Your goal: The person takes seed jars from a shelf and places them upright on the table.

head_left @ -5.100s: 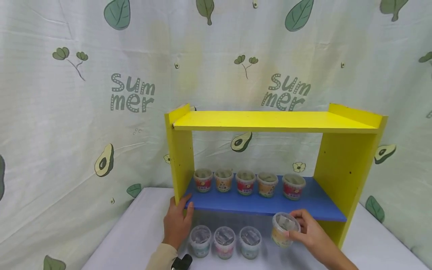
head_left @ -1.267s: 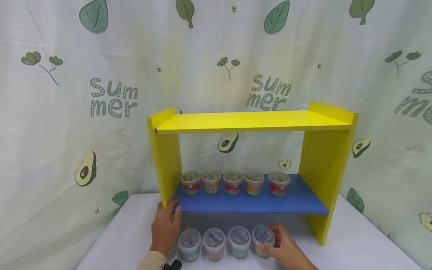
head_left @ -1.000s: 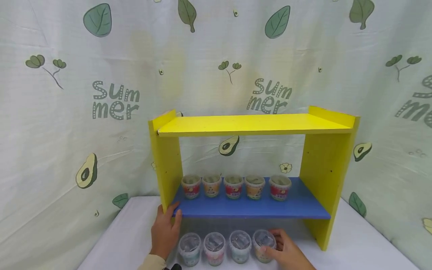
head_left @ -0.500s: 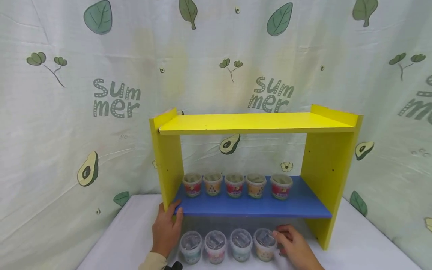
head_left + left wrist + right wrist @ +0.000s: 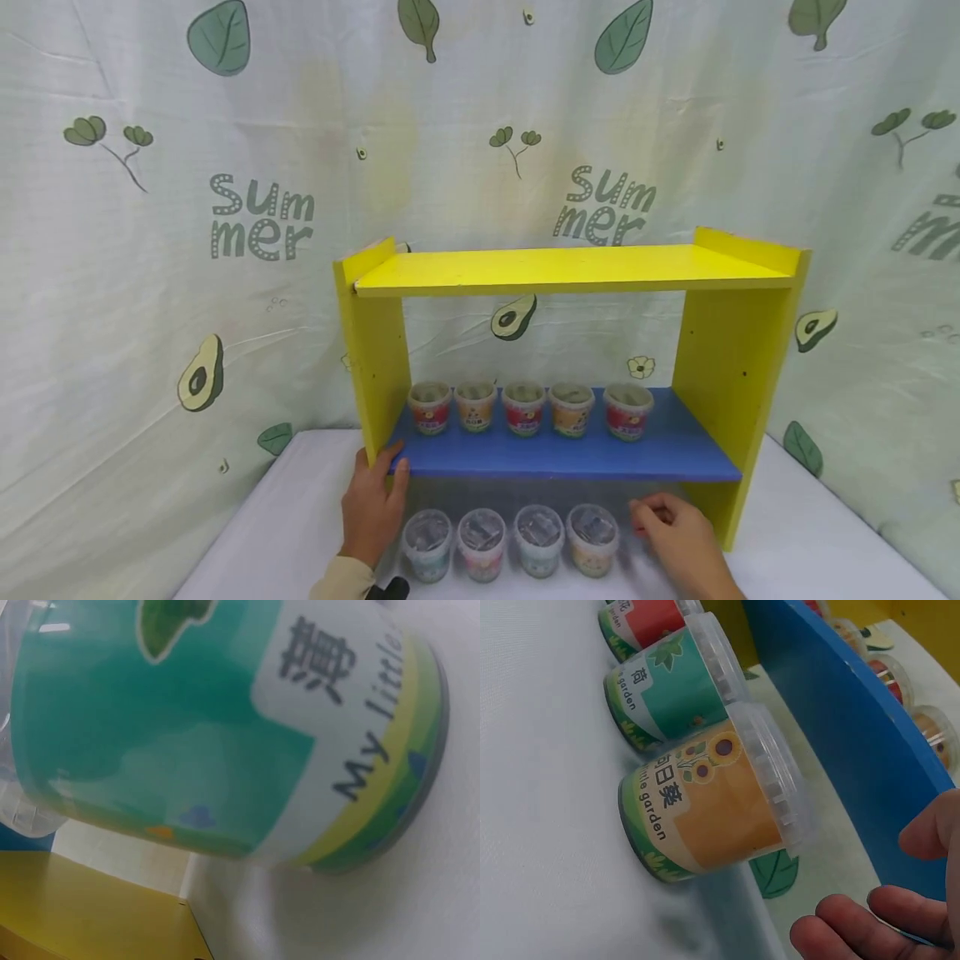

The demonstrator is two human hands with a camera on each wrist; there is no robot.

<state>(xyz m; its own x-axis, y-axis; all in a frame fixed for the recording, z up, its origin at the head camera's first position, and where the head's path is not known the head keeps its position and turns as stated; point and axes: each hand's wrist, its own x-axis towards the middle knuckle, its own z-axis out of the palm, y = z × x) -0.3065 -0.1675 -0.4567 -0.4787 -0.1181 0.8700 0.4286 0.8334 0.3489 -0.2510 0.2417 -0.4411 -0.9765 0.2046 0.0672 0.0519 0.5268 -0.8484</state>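
Observation:
On the table under the shelf, several small lidded plastic tubs stand in a row. The rightmost is an orange-labelled tub (image 5: 592, 550) with sunflowers on it, seen larger in the right wrist view. Just right of it, apart from it, is my right hand (image 5: 678, 537), fingers loosely bent and holding nothing. My left hand (image 5: 371, 512) grips the front of the yellow shelf unit's left panel (image 5: 363, 358), near the blue board (image 5: 525, 458). Close to the left wrist is a green-labelled tub (image 5: 165, 727), the leftmost in the row; the hand itself is outside that wrist view.
Several red- and orange-labelled tubs (image 5: 523, 408) line the blue board. Above them runs the yellow top board (image 5: 562, 268), and a yellow right panel (image 5: 738, 375) bounds the unit. A printed curtain (image 5: 480, 125) hangs behind the white table (image 5: 255, 533).
My right hand brought the orange-labelled tub to the right end of the lower row, let it go and drew away to the right. My left hand kept its hold on the shelf unit.

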